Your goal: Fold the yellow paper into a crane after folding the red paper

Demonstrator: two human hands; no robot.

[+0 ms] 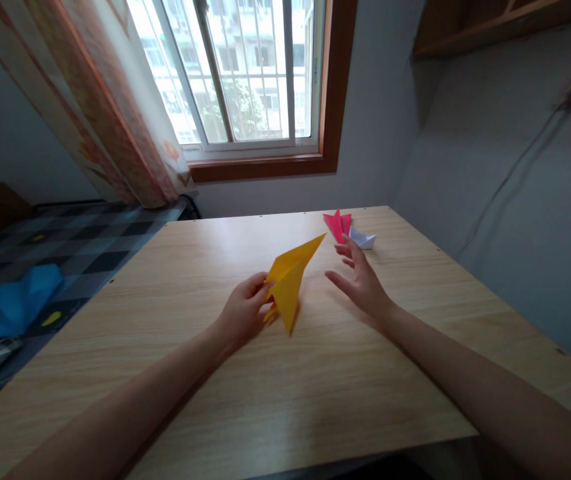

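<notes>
A folded yellow paper [289, 279] is held above the middle of the tabletop [315, 387], pinched near its lower end by the left hand [243, 312], whose fingers are closed on it. The grip low on the fold seems chosen so that the long pointed end is left free, slanting up and to the right. The right hand [360, 277] is held just beside that point, empty, its fingers spread and apart from the paper, the palm turned toward it as if kept ready to steady it. Behind the right hand, near the far edge of the tabletop, a pink paper fold [338, 225] and a white paper fold [364, 239] are set touching each other, well out of the working space. A blue paper [13, 303] lies on the bed [90, 247] at the left, below the curtain [115, 113] and window [245, 73].
</notes>
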